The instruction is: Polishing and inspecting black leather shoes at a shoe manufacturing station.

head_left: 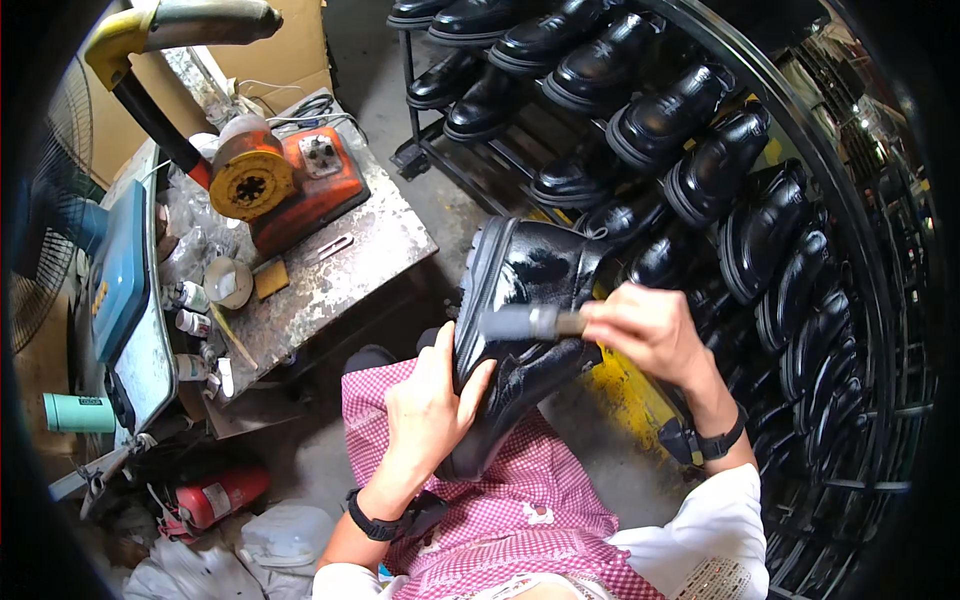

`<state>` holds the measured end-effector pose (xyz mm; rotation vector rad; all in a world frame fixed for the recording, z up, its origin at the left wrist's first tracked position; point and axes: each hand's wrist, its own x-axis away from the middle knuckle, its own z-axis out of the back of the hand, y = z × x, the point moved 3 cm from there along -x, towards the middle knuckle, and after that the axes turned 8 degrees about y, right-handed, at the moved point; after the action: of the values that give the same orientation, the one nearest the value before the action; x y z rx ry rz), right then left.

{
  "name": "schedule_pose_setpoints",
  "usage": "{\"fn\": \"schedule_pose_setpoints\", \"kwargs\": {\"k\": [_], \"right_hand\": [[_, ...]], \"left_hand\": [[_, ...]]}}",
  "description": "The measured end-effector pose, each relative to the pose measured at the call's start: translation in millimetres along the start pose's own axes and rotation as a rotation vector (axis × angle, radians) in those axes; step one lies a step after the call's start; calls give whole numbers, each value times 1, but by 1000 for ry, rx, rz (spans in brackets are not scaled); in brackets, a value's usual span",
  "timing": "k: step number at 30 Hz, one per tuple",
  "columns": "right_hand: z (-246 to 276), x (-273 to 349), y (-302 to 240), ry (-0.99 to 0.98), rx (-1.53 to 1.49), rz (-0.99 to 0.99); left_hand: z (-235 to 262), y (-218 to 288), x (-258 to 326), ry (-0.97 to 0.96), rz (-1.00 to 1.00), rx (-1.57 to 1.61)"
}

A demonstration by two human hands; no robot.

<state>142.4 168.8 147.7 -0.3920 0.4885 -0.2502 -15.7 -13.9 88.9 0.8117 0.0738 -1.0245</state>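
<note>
Glossy black leather boot (530, 290)

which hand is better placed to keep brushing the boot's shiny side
Right, probably. The right hand already grips the brush, whose head lies against the upper side of the black boot. The left hand is busy cupping the boot from below, steadying it over the lap.

I see a shoe workshop: racks of black shoes (700, 150) right of a stained worktop (340, 270) bearing an orange machine (290, 185).
</note>
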Motion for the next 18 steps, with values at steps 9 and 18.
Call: {"fn": "schedule_pose_setpoints", "kwargs": {"k": [9,18], "right_hand": [[12,0,20,263,138,-93],[46,15,33,890,-27,-328]], "left_hand": [[2,-3,1,38,-43,50],[4,-58,20,21,410,862]]}}
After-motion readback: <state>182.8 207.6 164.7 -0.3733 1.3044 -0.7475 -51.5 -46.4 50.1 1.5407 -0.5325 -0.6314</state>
